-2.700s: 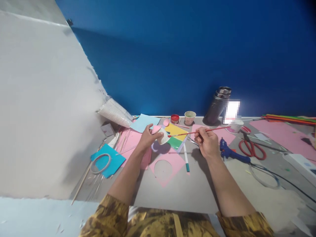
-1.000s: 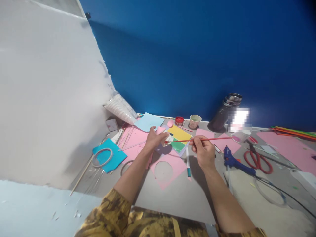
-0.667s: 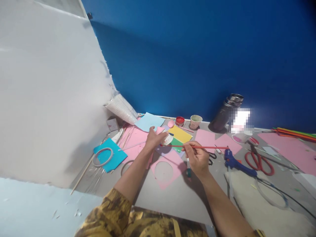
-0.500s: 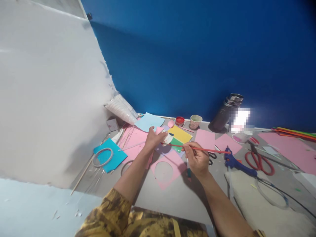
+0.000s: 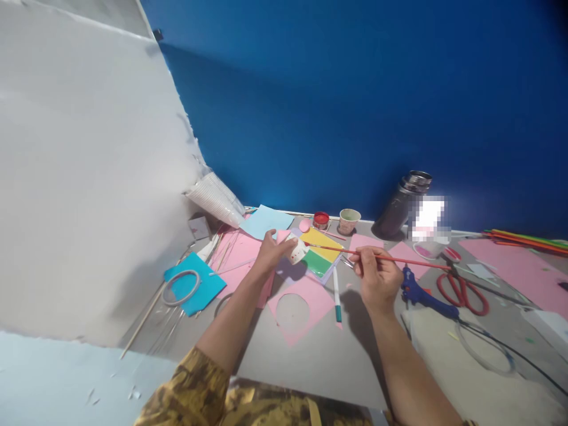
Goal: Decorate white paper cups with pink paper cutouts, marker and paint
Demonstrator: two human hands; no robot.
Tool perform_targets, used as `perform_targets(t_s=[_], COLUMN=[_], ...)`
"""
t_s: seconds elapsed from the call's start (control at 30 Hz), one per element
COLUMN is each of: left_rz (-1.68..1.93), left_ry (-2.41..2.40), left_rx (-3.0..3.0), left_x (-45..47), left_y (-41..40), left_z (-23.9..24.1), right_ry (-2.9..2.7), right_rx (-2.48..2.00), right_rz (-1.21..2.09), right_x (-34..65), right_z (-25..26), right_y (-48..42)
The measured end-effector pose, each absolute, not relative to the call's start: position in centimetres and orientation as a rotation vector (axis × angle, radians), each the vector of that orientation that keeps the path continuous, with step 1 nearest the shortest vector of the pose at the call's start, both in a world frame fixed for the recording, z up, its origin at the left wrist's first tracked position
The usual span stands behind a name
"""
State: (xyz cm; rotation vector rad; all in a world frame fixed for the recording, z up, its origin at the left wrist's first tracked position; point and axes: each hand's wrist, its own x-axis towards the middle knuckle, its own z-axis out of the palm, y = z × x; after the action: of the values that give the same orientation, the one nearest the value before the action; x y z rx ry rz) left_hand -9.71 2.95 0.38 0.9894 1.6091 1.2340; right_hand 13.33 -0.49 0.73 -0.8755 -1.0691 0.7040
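Shifted rightward since the earlier frame, the right hand pinches the brush, tip by the edge of the cup. The left hand grasps that red-dotted cup above the table, seemingly steadying it against the brush.

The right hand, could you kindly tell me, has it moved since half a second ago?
Yes, the right hand has shifted to the right, clear of the teal-capped marker it partly covered.
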Motion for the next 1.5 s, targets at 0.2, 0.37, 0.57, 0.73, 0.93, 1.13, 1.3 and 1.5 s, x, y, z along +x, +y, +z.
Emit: perform_targets(t_s=[0.2, 0.37, 0.57, 0.73, 0.93, 1.13, 1.3, 1.5], left_rz=[1.248, 1.242, 1.311, 1.327, 1.298, 1.265, 1.161, 0.895], left_ry=[1.459, 1.481, 1.382, 1.294, 1.276, 1.205, 1.298, 1.219], left_rx=[0.949, 0.965, 0.975, 0.989, 1.027, 1.033, 1.18, 1.477], left_x=[-9.3, -9.5, -10.4, -10.8, -10.7, -10.9, -11.5, -12.0], left_y=[2.4, 2.3, 2.8, 2.7, 2.6, 2.2, 3.2, 5.6], left_z=[1.2, 1.3, -0.2, -0.3, 0.3, 0.3, 0.8, 0.2], right_ry=[-1.074, -1.054, -1.03, -0.978, -1.011, -0.916, -0.841, -0.818], right_rx=[-0.901, -0.878, -0.878, -0.863, -0.853, -0.818, -0.798, -0.764], right_rz=[0.786, 0.763, 0.783, 0.789, 0.815, 0.791, 0.795, 0.813], right_x=[13.3, 13.3, 13.7, 14.1, 13.8, 14.3, 14.6, 15.0], right_z=[0.4, 0.3, 0.2, 0.1, -0.1, 0.5, 1.5, 1.7], right_y=[0.0, -0.1, 0.3, 0.6, 0.5, 0.6, 0.6, 0.7])
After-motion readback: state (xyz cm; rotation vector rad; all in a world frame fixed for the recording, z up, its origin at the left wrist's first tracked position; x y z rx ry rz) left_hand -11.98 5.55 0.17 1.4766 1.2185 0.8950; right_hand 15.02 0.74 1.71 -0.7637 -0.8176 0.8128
